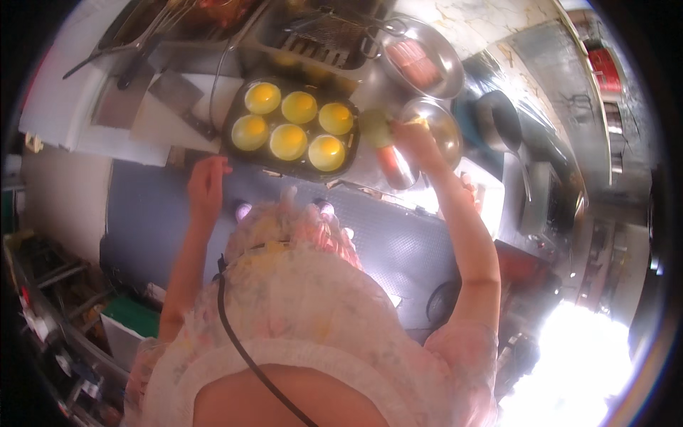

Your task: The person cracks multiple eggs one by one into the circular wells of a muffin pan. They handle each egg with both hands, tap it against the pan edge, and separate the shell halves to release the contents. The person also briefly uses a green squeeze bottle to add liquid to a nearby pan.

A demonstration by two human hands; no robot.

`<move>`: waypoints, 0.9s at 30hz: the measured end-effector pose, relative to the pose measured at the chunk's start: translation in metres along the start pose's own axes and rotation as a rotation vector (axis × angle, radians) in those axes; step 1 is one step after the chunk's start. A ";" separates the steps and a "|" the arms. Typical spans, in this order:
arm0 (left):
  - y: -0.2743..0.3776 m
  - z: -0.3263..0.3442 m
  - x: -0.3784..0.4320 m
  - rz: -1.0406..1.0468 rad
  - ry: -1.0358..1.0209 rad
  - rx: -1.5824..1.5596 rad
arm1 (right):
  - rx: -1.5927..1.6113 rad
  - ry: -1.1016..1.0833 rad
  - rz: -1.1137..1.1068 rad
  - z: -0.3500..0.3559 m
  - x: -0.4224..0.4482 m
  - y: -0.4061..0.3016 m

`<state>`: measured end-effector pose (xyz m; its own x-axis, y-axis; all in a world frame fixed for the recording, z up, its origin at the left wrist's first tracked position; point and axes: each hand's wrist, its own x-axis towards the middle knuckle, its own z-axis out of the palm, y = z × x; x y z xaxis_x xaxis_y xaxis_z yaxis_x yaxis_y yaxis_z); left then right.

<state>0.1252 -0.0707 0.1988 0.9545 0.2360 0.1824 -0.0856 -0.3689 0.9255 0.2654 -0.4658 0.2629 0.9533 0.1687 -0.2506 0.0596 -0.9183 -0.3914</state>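
Note:
A dark multi-cup pan (292,165) lies on the counter before me, with a raw egg (288,141) in each of its several round cups. My right hand (413,140) is over the near side of a small steel bowl (448,125), beside a bottle (397,165) with a green top. Something yellowish shows by its fingertips; its grip is blurred and partly hidden. Left of the pan, by the counter's front edge, my left hand (207,179) hangs with loosely bent fingers and nothing visible in it.
A cleaver (179,96) lies on a white board at the left. Behind the pan is a wire-basket fryer (325,37). A larger steel bowl (451,69) holds pink sliced meat (416,63). To the right are a saucepan (497,121) and a white tray (493,195) with eggs.

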 end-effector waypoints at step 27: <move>0.120 0.166 0.005 0.331 -0.217 0.140 | 1.062 0.949 -0.447 -0.319 -0.146 0.098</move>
<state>0.1674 -0.2627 0.2560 0.9212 -0.1048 0.3746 -0.3725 -0.5155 0.7717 0.2260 -0.6949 0.5434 0.7720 -0.3144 0.5524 0.5510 -0.1023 -0.8282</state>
